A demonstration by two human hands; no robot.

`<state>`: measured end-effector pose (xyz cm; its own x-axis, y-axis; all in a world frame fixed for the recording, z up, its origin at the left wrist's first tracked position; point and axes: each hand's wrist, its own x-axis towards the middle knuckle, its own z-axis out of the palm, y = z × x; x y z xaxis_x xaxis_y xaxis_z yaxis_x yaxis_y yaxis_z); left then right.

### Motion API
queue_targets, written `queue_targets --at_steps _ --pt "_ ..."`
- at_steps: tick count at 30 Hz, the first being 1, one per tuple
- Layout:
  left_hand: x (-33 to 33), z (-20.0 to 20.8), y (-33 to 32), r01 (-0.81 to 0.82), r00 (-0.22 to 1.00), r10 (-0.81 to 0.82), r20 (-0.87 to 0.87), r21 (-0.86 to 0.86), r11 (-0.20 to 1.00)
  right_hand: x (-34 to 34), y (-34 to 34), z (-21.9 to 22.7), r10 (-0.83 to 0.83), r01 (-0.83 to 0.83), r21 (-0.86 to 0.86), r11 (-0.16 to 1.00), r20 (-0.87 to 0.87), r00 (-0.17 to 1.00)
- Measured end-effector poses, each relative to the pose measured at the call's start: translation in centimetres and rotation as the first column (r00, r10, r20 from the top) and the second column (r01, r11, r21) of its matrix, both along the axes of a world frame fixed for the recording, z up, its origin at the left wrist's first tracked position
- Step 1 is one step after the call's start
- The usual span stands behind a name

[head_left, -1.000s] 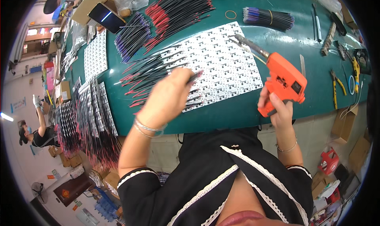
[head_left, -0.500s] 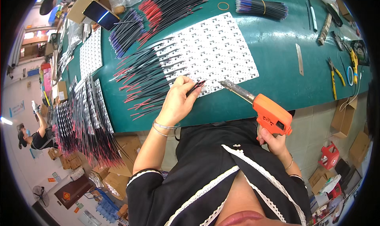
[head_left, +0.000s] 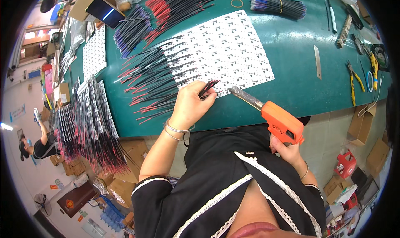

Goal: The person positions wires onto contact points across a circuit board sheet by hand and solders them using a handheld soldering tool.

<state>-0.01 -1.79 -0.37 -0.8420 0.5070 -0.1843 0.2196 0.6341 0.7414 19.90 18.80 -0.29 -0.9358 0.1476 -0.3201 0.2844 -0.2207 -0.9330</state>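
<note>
A white panel of small circuit boards [head_left: 227, 46] lies on the green table. Black wires with red ends [head_left: 154, 77] stretch leftward from its left part. Over the panel's near edge, my left hand [head_left: 193, 102] is closed on several black wires [head_left: 209, 88], their red-tipped ends poking out past the fingers. My right hand [head_left: 285, 148] grips an orange soldering gun [head_left: 281, 123] by its handle. The gun's metal tip points up and left at the panel's near edge, just right of the held wires. Whether the tip touches the panel I cannot tell.
Loose red-tipped wires [head_left: 179, 8], purple-tipped wires [head_left: 132, 31] and a banded bundle [head_left: 278, 6] lie at the back. Wired panels [head_left: 89, 121] hang over the table's left edge. Pliers [head_left: 354, 83] and a metal blade [head_left: 318, 62] lie right. A co-worker [head_left: 39, 146] is far left.
The soldering gun has shifted slightly left, its tip nearer my left hand. My left hand has moved a little right and lower, and the wire ends in it now point more upward.
</note>
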Motion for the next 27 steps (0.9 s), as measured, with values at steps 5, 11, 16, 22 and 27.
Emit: queue_targets --at_steps 5,11,16,22,27 --pt "0.1 -0.4 0.4 0.029 0.998 -0.031 -0.063 -0.036 0.999 -0.3 -0.1 0.0 0.038 -0.038 0.003 0.999 0.071 0.997" --pt "0.0 -0.8 0.3 0.042 0.995 -0.044 -0.085 -0.027 0.999 -0.7 -0.2 -0.3 0.027 -0.020 -0.058 0.998 0.128 0.991" --pt "0.1 -0.8 0.5 0.034 0.995 -0.037 -0.089 -0.030 0.999 -0.9 -0.2 -0.2 0.030 -0.022 -0.067 0.998 0.125 0.992" --pt "0.2 -0.5 0.6 0.031 0.993 -0.039 -0.112 -0.075 0.997 -0.7 -0.1 -0.3 0.020 -0.008 -0.092 0.996 0.120 0.993" --pt "0.1 -0.5 0.6 0.053 0.990 -0.064 -0.130 -0.087 0.995 0.0 0.1 -0.9 -0.018 0.027 -0.126 0.992 0.074 0.997"
